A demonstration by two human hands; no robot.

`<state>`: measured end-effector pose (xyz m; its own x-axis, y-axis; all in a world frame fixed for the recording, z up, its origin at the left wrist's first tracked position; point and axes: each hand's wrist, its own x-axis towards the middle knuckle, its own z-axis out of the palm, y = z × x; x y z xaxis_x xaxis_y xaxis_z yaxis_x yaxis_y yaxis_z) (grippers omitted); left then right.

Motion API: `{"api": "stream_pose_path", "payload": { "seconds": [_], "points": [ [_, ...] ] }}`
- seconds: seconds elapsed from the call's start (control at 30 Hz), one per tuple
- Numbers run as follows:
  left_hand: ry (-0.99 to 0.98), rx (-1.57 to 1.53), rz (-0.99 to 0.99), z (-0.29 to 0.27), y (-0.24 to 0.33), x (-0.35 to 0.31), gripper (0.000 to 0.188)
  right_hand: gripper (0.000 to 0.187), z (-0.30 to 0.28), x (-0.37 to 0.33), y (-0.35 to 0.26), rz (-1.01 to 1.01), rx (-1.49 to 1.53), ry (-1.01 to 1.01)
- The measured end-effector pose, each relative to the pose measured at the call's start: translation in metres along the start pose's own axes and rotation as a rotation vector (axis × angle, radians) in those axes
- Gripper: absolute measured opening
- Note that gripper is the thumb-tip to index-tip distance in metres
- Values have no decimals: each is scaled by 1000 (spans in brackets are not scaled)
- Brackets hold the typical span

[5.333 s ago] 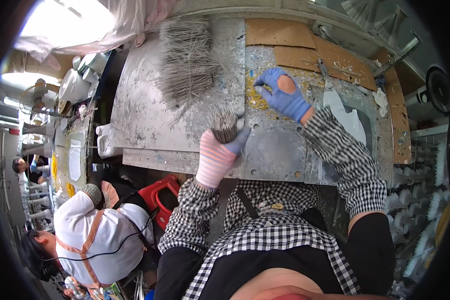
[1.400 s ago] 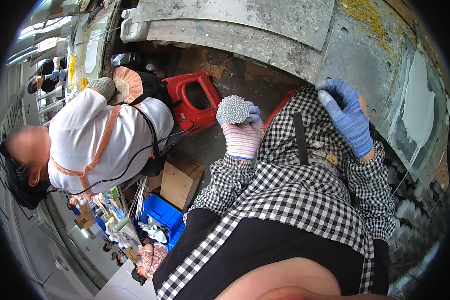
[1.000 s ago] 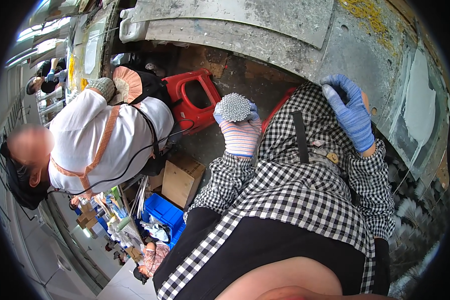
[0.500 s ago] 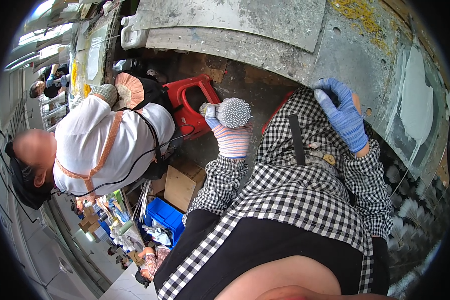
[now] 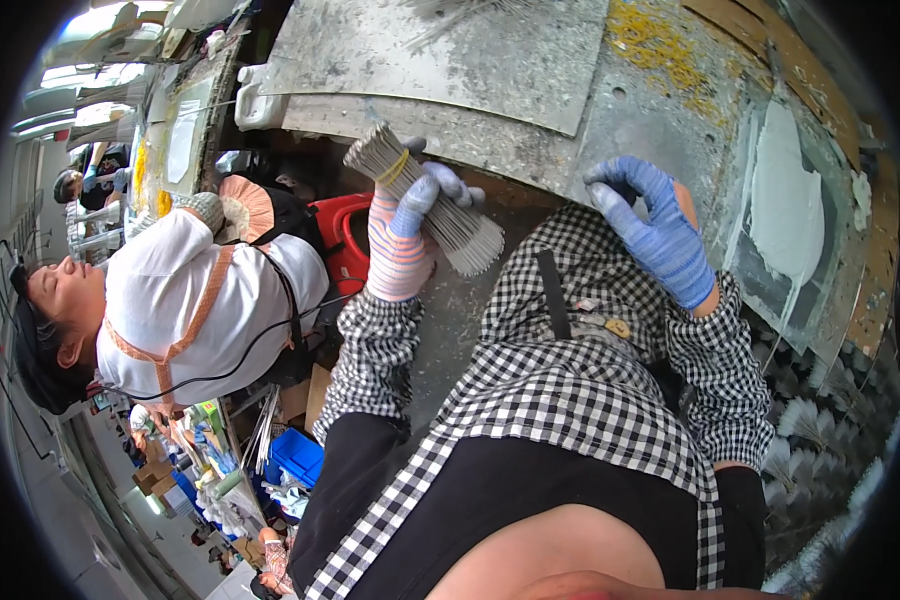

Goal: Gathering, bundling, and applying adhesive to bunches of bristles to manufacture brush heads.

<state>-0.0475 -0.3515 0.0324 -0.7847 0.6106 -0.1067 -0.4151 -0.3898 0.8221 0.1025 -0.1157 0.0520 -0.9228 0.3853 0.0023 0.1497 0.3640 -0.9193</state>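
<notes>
My left hand [image 5: 398, 240], in a striped knit glove, is closed around a bundle of thin grey sticks [image 5: 462, 228]. A yellow band [image 5: 394, 166] wraps the bundle near its upper left end. The bundle is tilted, its paler, spread end pointing down and right over the floor. My right hand [image 5: 658, 225], in a blue knit glove, rests by the worktable's front edge [image 5: 530, 165]. Its fingers are loosely curled, with a gap between thumb and forefinger. Nothing shows between them.
Yellow bands [image 5: 660, 50] lie piled on the worktable, and thin sticks [image 5: 450, 18] lie at its far side. A plate with white paste [image 5: 788, 190] is at right, above many pale-tipped bundles [image 5: 815, 425]. A co-worker [image 5: 195, 310] sits at left beside a red stool [image 5: 342, 235].
My left hand has risen to the left and turned the bundle from end-on to side view. My right hand stays by the table edge. The whole view has shifted a little.
</notes>
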Motion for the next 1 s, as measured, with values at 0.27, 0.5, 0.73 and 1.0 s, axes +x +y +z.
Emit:
{"api": "stream_pose_path", "payload": {
  "seconds": [0.27, 0.5, 0.73, 1.0],
  "points": [
    [-105, 51, -69, 21, -4, 18, 48, 20, 5, -6, 5, -60, 78, -53],
    [-112, 59, -88, 26, -12, 24, 47, 20, 18, -9, -4, -34, 208, -202],
    [-164, 143, -70, 30, -11, 29, 47, 21, 17, -6, -10, -30, 132, -248],
    [-253, 202, -99, 57, -19, 51, 44, 26, 2, -5, -1, -49, 39, -146]
  ]
}}
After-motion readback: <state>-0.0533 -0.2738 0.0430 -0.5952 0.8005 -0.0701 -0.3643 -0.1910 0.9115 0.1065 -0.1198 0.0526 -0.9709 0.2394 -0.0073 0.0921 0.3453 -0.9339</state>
